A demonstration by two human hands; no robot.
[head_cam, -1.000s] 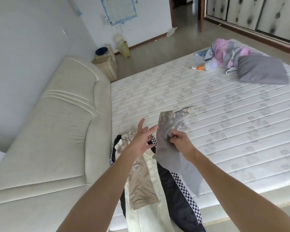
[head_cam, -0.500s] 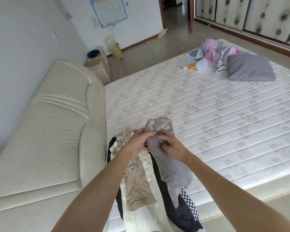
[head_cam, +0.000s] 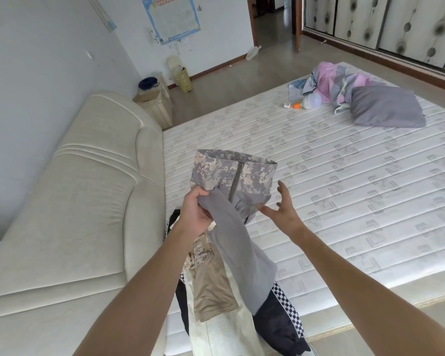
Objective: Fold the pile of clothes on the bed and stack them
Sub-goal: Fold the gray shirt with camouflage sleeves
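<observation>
A grey garment with a camouflage collar and a zip (head_cam: 235, 176) hangs in the air over the near corner of the bed. My left hand (head_cam: 197, 214) grips it at the collar's left side, and its grey body droops down to the right. Just right of the garment, my right hand (head_cam: 283, 210) is spread with fingers apart and holds nothing. Below them a pile lies on the mattress corner: a tan shirt with camouflage shoulders (head_cam: 211, 281), a cream garment (head_cam: 224, 330) and dark trousers with a checkered stripe (head_cam: 280, 319).
The white patterned mattress (head_cam: 344, 201) stretches away to the right. A grey pillow (head_cam: 385, 109), a pink-and-grey heap of cloth (head_cam: 334, 78) and a bottle (head_cam: 308, 102) lie at its far end. A cream padded headboard (head_cam: 75, 201) runs along the left.
My right hand has let go of the grey garment and spread open beside it. My left hand has taken hold at the collar, which has opened out and shows the zip.
</observation>
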